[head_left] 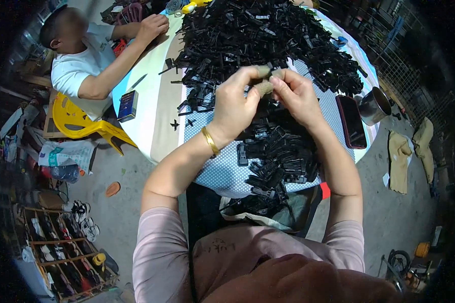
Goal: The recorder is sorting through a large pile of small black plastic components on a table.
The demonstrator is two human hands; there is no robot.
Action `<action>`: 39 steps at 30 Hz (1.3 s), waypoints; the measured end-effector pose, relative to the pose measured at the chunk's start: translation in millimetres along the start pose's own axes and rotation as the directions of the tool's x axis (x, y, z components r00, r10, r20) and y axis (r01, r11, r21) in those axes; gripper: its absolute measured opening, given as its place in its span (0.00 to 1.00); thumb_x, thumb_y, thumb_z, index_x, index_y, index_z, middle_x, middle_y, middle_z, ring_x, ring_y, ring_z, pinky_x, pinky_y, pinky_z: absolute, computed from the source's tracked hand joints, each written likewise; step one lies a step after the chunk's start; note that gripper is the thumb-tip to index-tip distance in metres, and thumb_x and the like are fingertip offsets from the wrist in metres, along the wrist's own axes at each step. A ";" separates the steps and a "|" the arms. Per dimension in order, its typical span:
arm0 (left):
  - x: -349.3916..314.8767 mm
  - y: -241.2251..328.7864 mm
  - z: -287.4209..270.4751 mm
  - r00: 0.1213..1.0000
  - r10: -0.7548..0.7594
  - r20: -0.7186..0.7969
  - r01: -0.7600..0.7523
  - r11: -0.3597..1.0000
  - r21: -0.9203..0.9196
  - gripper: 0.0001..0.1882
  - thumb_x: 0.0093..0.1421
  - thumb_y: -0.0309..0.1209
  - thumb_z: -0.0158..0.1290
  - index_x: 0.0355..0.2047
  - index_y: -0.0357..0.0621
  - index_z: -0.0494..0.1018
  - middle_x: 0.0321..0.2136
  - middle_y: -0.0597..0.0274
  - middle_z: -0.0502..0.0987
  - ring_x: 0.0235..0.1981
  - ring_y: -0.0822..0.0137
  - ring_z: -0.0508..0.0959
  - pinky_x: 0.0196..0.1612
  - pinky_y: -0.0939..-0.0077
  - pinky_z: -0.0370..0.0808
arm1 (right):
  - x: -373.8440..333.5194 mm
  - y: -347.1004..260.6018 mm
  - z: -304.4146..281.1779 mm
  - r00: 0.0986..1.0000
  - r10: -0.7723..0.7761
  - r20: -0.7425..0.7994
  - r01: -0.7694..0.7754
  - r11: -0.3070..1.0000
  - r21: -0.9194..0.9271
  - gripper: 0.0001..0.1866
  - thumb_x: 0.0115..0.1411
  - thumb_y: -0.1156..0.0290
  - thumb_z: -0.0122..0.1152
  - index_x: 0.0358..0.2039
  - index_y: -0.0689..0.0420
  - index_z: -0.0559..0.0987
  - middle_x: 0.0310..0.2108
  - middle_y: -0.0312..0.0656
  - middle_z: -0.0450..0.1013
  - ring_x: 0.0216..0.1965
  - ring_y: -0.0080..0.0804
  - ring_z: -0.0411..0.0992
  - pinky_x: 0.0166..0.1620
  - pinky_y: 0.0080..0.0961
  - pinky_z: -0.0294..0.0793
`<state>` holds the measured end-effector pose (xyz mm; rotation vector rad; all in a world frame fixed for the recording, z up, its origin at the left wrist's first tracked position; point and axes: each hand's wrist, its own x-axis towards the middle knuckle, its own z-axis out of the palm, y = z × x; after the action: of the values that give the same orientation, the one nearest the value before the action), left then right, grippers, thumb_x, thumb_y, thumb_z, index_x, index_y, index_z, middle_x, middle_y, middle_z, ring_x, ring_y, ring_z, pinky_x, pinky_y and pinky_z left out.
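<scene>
My left hand (236, 103) and my right hand (299, 99) meet above the table, fingertips pinched close together. Tan-green wraps cover the thumb and forefinger of the left hand, and one shows on a right fingertip too. Whatever sits between the fingers is too small and hidden to make out. Beyond the hands spreads a big heap of black plastic parts (237, 38). A smaller pile of black plastic clips (283, 151) lies below the hands, toward my lap. More black pieces rest in a light cloth (260, 218) at the table's near edge.
A phone (352, 122) and a metal cup (374, 106) stand right of my right forearm. At left lies a dark blue box (128, 106), near a pen-like item (138, 82). Another person (86, 60) sits there on a yellow chair (76, 120), arms on the table.
</scene>
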<state>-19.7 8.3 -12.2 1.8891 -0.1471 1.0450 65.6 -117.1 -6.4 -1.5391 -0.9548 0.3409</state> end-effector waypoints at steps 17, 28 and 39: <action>8.8 -0.5 -14.5 0.872 -0.172 0.459 0.405 0.780 -0.477 0.20 0.58 0.27 0.45 0.50 0.33 0.59 0.42 0.55 0.68 0.41 0.72 0.71 0.44 0.80 0.70 | -1.3 -7.2 -12.3 0.998 -0.038 -0.055 0.036 0.999 -0.036 0.11 0.45 0.72 0.65 0.28 0.62 0.74 0.23 0.33 0.70 0.23 0.14 0.65 0.27 0.12 0.66; 7.7 -2.2 -8.1 0.859 -0.264 0.438 0.486 0.688 -0.540 0.21 0.51 0.18 0.51 0.45 0.35 0.60 0.39 0.56 0.69 0.38 0.74 0.72 0.40 0.83 0.71 | -3.6 -15.8 -14.9 0.996 0.082 0.019 -0.083 0.996 0.037 0.12 0.54 0.63 0.55 0.32 0.59 0.75 0.20 0.26 0.65 0.16 0.09 0.56 0.18 0.08 0.51; 2.2 -10.9 -7.4 0.934 -0.163 0.319 0.299 0.844 -0.445 0.13 0.52 0.18 0.50 0.38 0.36 0.62 0.35 0.59 0.70 0.35 0.71 0.73 0.41 0.80 0.71 | -8.5 -17.6 -3.9 0.992 0.106 0.067 -0.110 0.992 0.058 0.14 0.57 0.64 0.51 0.38 0.60 0.74 0.16 0.27 0.65 0.14 0.08 0.56 0.15 0.08 0.50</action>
<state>-17.3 20.8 -16.4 1.5238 -0.3012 0.5119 56.5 -127.2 8.2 -1.5347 -0.9045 0.4948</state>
